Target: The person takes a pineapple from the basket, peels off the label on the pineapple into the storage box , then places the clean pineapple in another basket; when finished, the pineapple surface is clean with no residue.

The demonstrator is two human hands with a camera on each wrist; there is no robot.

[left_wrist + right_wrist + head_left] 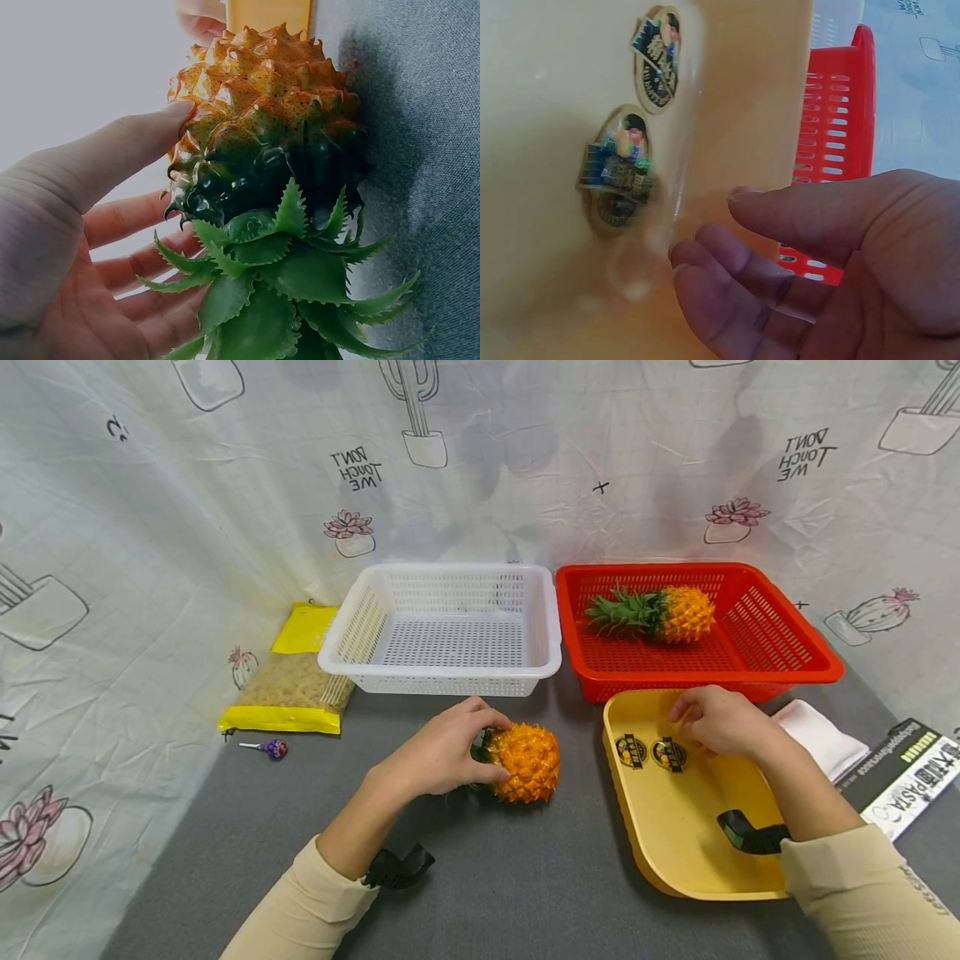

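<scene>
An orange pineapple [531,763] with green leaves lies on its side on the grey table. My left hand [448,750] grips it near the leaf end, thumb [142,146] on one side and fingers behind. Its leaves [262,307] point back toward my left wrist. Over the far end of a yellow tray [667,843] hovers my right hand [716,720], fingers loosely bent and nothing visible between thumb and fingertips. Two dark oval fruit stickers, one on the left [631,751] and one on the right [669,755], lie inside the tray beside that hand.
Behind stand a white basket [442,681] and a red basket [712,677], the red one holding another pineapple [660,614]. A yellow-ended pasta bag [288,681] and a lollipop [274,748] lie left. At right are a white cloth [821,739] and a black-and-white pasta box [903,768].
</scene>
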